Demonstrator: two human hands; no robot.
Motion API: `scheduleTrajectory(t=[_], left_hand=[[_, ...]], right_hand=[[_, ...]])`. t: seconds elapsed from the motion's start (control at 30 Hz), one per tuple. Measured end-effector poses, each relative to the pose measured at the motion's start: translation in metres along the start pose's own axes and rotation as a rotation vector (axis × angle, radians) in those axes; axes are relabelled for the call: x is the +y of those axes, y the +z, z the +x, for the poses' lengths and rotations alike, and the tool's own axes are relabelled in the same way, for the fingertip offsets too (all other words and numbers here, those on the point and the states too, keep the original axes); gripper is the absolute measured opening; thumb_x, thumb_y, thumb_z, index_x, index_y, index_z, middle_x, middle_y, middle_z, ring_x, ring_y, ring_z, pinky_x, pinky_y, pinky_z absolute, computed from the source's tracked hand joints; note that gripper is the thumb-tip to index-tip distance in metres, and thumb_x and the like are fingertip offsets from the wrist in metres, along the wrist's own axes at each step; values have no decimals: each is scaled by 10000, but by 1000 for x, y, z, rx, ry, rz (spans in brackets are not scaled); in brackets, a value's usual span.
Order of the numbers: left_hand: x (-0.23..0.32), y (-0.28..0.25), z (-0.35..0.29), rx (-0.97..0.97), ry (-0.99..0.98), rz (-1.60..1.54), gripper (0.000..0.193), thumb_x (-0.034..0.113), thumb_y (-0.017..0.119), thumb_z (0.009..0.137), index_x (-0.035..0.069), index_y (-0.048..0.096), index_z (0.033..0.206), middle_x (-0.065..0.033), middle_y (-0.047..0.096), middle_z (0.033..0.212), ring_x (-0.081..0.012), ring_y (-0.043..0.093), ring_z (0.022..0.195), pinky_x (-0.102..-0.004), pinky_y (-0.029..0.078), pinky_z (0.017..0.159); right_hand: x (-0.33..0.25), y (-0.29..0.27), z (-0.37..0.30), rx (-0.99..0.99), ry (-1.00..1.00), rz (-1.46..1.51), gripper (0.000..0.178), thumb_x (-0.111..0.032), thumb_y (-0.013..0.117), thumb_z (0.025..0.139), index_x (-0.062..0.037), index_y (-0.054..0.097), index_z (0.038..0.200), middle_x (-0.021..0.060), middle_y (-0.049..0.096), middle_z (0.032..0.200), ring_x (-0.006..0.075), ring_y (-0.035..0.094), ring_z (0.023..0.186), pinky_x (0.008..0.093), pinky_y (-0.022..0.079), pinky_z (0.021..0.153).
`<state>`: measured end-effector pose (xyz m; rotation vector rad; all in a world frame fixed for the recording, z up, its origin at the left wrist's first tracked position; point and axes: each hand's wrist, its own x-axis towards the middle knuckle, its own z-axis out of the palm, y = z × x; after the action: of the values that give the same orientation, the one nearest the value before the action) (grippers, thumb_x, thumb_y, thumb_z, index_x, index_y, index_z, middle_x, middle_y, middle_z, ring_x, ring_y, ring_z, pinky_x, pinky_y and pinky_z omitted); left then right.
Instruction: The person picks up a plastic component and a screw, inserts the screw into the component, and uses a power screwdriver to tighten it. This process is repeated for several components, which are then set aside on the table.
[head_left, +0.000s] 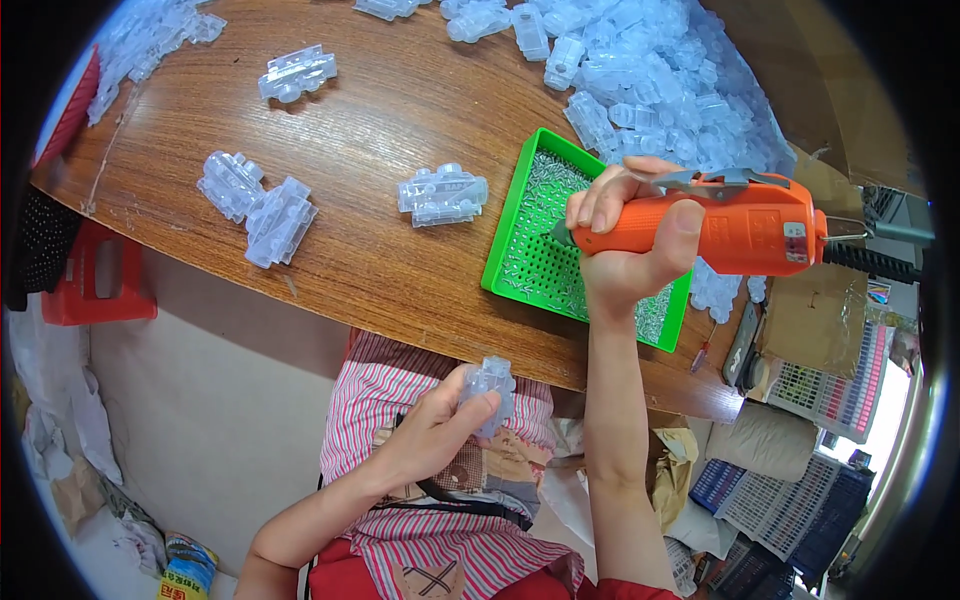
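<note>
My right hand is wrapped round an orange electric screwdriver with a grey lever on top. Its tip points down over a green tray, which has a perforated insert and many small silver screws. Just off the table's front edge, my left hand grips a clear plastic casing between thumb and fingers. A similar clear casing lies on the table left of the tray. Two more casings touch each other farther left, and another casing sits behind them.
A large heap of clear plastic parts covers the back right of the brown wooden table. More clear parts lie at the far left. A small screwdriver rests near the right edge. A red stool stands at left.
</note>
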<state>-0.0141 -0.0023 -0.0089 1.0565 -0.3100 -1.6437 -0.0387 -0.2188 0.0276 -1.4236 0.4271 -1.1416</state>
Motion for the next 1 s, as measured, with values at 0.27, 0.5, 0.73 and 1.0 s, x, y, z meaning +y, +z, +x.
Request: scheduleTrajectory(t=[0.27, 0.5, 0.73, 1.0], left_hand=[[-15, -5, 5, 17, 58, 89, 310, 292, 435, 980, 7, 502, 1082, -25, 542, 835, -87, 504, 696, -256, 445, 607], [-20, -4, 10, 24, 94, 97, 323, 295, 438, 976, 7, 501, 1108, -33, 545, 820, -106, 512, 703, -270, 441, 615], [-15, -1, 10, 33, 53, 94, 318, 284, 447, 970, 5, 508, 1109, -50, 556, 824, -118, 527, 726, -278, 450, 645], [-15, -1, 7, 91, 93, 162, 312, 256, 467, 952, -6, 511, 1117, -100, 594, 890, -161, 567, 786, -313, 464, 698]], right_hand=[[-71, -8, -25, -343, -8, 341, 667, -633, 494, 828, -64, 536, 1172, 9, 465, 572, 142, 438, 596, 241, 414, 462], [-81, 2, -80, -264, 67, 85, 657, -676, 530, 806, -65, 451, 1033, 32, 499, 614, 161, 476, 580, 287, 446, 460], [-70, 4, -83, -264, 137, 106, 652, -671, 565, 785, -61, 459, 988, 33, 505, 618, 164, 477, 577, 294, 449, 480], [-73, 19, -92, -201, 247, -19, 633, -655, 642, 728, -76, 441, 886, 41, 491, 588, 184, 467, 573, 329, 440, 535]])
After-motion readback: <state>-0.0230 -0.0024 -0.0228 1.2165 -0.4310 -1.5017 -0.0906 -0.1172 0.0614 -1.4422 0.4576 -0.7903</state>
